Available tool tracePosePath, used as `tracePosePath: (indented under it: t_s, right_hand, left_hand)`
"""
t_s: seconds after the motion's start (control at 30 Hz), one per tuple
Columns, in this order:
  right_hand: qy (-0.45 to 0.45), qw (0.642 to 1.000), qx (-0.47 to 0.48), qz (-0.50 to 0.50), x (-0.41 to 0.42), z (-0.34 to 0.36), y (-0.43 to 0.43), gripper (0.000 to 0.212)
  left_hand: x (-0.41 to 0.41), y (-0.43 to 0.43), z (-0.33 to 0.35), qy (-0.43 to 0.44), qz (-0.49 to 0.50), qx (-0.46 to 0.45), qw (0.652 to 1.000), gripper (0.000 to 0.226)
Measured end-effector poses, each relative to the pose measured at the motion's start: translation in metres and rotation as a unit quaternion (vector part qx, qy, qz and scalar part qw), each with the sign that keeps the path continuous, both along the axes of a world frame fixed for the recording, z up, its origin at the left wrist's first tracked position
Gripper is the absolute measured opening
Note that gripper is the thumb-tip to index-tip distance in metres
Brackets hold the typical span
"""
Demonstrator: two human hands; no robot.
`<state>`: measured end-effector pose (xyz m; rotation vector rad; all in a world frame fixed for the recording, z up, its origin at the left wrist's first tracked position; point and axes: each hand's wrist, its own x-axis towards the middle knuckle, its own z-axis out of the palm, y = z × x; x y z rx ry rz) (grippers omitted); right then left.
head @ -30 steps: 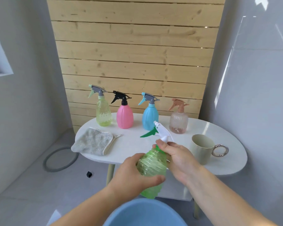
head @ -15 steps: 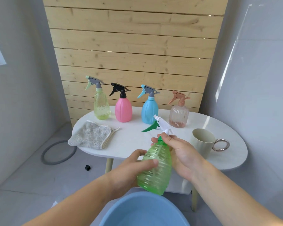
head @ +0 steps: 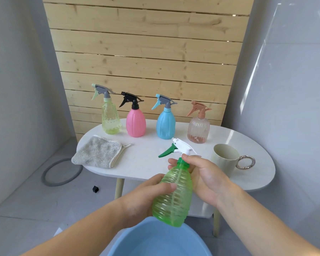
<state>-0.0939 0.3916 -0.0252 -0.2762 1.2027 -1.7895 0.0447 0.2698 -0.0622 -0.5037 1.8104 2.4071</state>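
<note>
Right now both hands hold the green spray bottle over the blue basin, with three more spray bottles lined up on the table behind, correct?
Not three: the head view shows four lined up: yellow-green bottle, pink bottle, blue bottle and pale pink bottle. The rest holds: left hand and right hand grip the green spray bottle over the blue basin.

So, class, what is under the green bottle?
A blue basin, just below the green bottle. The bottle covers part of its far rim; what the basin holds is unclear.

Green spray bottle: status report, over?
Left hand grips green spray bottle by the body. Right hand pinches its neck. Bottle tilted above blue basin; nothing between them.
</note>
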Motion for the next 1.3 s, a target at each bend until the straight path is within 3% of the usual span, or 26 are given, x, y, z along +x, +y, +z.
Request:
tracePosePath:
  t_s: [0.13, 0.4, 0.57, 0.73, 1.1, 1.3]
  right_hand:
    - [0.015, 1.0, 0.01, 0.006, -0.004, 0.0, 0.001, 0.004]
    - [0.18, 0.98, 0.086, -0.017, -0.012, 0.001, 0.005, 0.026]
    - [0.173, 0.983, 0.066, 0.003, -0.016, 0.004, 0.007, 0.03]
    - [0.245, 0.964, 0.106, -0.008, -0.011, 0.0, 0.004, 0.03]
    - [0.157, 0.987, 0.036, -0.029, -0.02, 0.002, -0.011, 0.032]
    - [0.114, 0.98, -0.042, -0.159, -0.042, 0.018, -0.015, 0.03]
  left_hand:
    - [0.0, -0.001, -0.002, 0.005, -0.009, 0.018, 1.0, 0.069]
    - [0.002, -0.003, -0.001, -0.01, 0.024, -0.124, 0.992, 0.054]
    - [0.003, -0.004, -0.004, -0.004, 0.029, -0.113, 0.993, 0.066]
    - [0.002, 0.0, -0.002, -0.002, 0.028, -0.132, 0.991, 0.061]
    - [0.009, -0.01, -0.004, -0.002, 0.046, -0.111, 0.993, 0.056]
    - [0.027, -0.023, -0.01, -0.023, 0.053, -0.102, 0.993, 0.051]
